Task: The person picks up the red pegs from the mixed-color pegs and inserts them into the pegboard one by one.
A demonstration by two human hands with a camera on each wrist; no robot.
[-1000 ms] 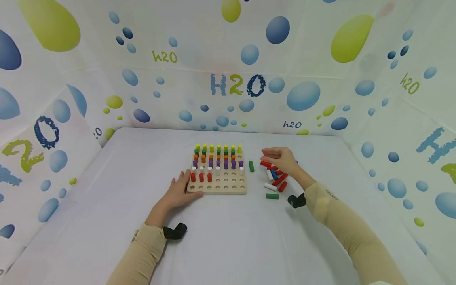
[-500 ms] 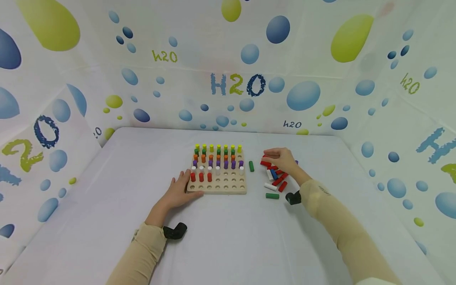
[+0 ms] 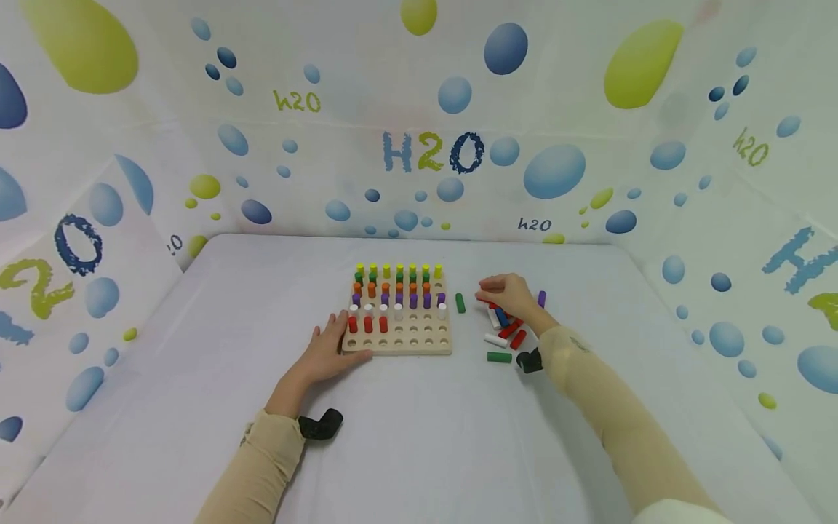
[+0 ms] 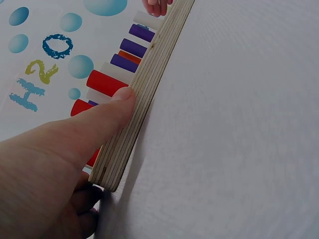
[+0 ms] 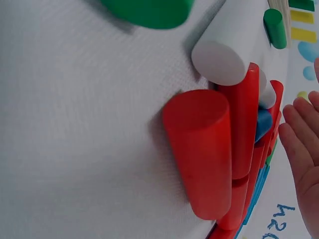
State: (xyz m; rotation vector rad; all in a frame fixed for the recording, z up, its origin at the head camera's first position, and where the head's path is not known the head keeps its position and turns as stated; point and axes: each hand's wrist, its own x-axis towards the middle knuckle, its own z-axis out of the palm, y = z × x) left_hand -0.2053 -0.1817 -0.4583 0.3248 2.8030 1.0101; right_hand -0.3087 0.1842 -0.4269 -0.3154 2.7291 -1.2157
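Note:
A wooden pegboard [image 3: 425,349] stands mid-table, with rows of yellow, green, orange, purple, white and red pegs upright in its holes. At its front left corner my left hand [image 3: 327,353] holds the board. The left wrist view shows the thumb [image 4: 107,117] pressed on the front edge, beside a red peg [image 4: 105,82]. My right hand [image 3: 513,295] hovers over the loose pegs right of the board. Its fingers look relaxed in the right wrist view, where no peg shows between them. A red peg [image 3: 481,297] lies by its fingertips in the head view.
Loose red pegs [image 3: 518,339], a white peg [image 3: 495,340], a blue peg [image 3: 501,317] and a purple peg [image 3: 541,298] lie right of the board. Two green pegs [image 3: 460,303] lie apart from the heap. Patterned sheets surround the white-covered table [image 3: 419,437].
My right hand has shifted slightly left over the pegs, uncovering more of the purple one. The left hand keeps its place on the board. The head view has shifted a little.

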